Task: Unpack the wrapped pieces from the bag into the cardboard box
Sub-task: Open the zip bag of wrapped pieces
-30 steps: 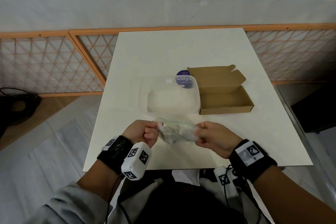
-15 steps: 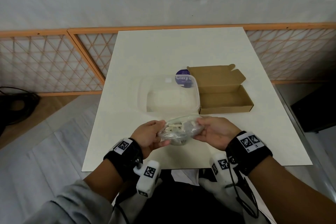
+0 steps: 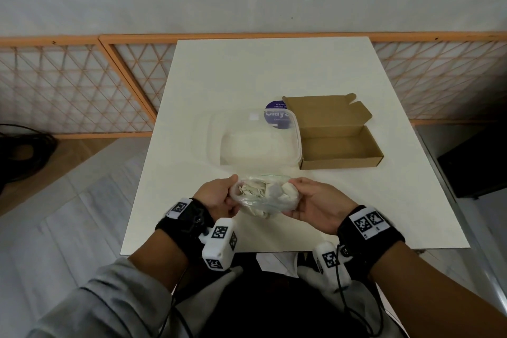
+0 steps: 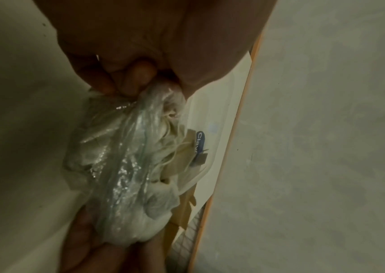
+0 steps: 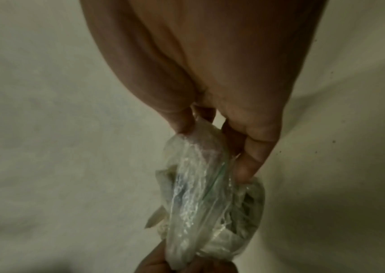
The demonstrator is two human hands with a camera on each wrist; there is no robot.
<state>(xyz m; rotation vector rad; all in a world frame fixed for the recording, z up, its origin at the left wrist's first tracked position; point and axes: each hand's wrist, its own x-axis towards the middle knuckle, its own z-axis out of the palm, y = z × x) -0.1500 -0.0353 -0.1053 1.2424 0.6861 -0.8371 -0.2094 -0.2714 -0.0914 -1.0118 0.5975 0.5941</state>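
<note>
A clear plastic bag point(image 3: 263, 195) stuffed with pale wrapped pieces hangs between both hands above the table's near part. My left hand point(image 3: 219, 196) pinches its left end, fingers curled into the plastic point(image 4: 128, 83). My right hand point(image 3: 312, 203) grips the right end, thumb and fingers on the bag point(image 5: 210, 184). The bag's mouth faces up toward me and its pale contents show. The brown cardboard box point(image 3: 340, 145) lies with its lid flipped back, right of centre, nothing visible inside.
A clear plastic container point(image 3: 252, 140) with a purple-labelled lid sits just left of the box, beyond the bag. The white table point(image 3: 247, 71) ends at an orange lattice fence point(image 3: 82, 85). A dark object point(image 3: 477, 162) stands on the floor to the right.
Both hands turned palms upward and lifted the bag slightly, rolling its mouth up so the wrapped pieces show. The box and container have not moved.
</note>
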